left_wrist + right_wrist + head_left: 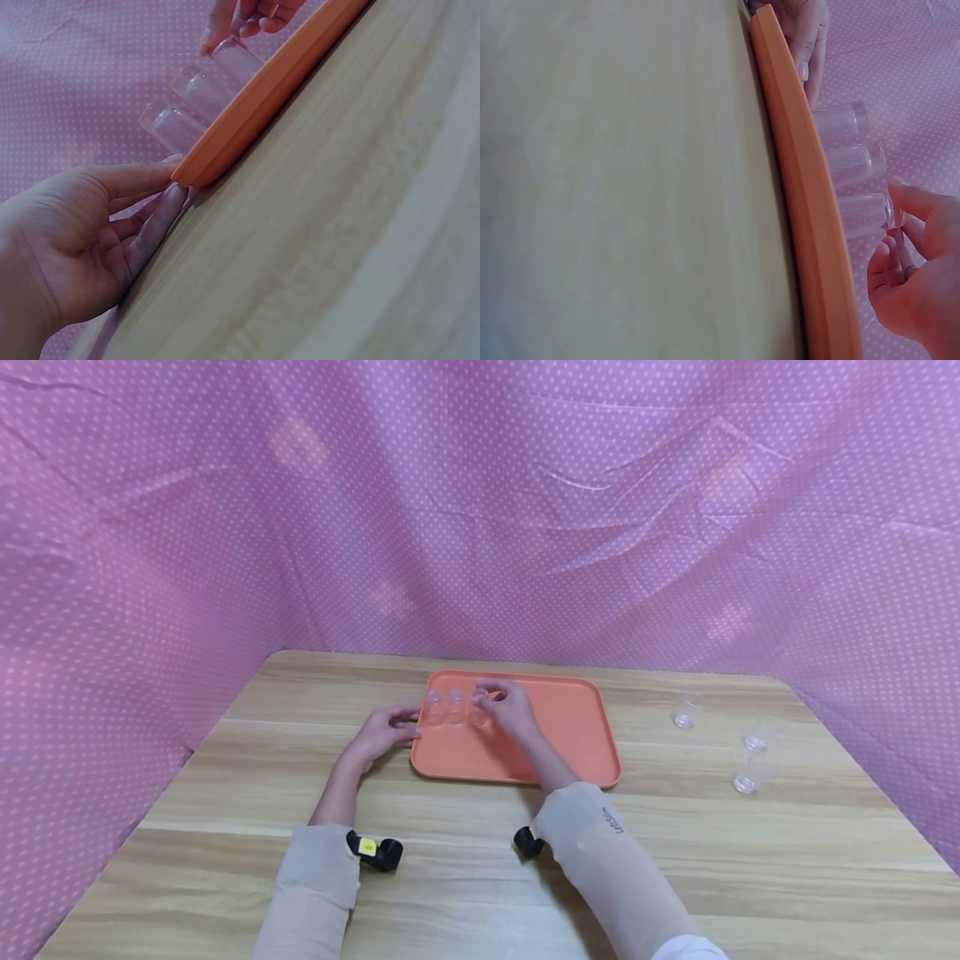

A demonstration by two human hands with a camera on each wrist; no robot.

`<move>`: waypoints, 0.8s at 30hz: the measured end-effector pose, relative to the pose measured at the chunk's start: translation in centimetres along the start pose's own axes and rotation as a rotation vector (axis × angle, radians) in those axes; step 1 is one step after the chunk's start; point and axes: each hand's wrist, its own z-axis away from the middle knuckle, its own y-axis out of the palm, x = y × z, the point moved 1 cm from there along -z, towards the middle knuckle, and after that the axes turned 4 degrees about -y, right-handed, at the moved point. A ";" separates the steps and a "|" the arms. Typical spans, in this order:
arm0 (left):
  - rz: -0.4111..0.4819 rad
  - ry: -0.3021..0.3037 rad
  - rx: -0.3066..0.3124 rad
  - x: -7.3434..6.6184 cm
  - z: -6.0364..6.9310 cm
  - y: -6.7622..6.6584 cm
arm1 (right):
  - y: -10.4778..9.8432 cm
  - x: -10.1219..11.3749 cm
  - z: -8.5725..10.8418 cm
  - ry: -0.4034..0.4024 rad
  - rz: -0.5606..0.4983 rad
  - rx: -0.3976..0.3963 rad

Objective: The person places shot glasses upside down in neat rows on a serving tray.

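1. I see a pale beige left sleeve [303, 906], greyer toward its wrist end.
2. My left camera [387, 855] is black and rounded, near a yellow tag [367, 847].
3. The right sleeve [622, 877] matches, with dark lettering [612, 820].
4. My right camera [528, 842] is black too.
5. White cloth [686, 948] shows beyond that sleeve.

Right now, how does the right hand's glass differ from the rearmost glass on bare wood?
The held glass is within the tray; the rearmost glass stands on wood. The right hand pinches the held glass; the rearmost is untouched. The held glass looks inverted, the rearmost upright. Both are clear.
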 end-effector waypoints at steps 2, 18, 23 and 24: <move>0.006 0.000 0.003 0.0 0.0 0.0 | 0.0 -0.1 0.0 -0.009 0.003 -0.003; -0.016 -0.010 -0.009 0.1 -0.1 0.0 | 0.4 -0.1 -0.1 0.018 0.002 0.006; -0.015 -0.008 -0.009 0.1 -0.1 -0.1 | 0.5 -0.1 -0.1 0.026 0.006 0.005; -0.017 -0.011 -0.009 0.1 -0.1 -0.1 | 0.5 -0.1 -0.1 0.025 0.004 0.010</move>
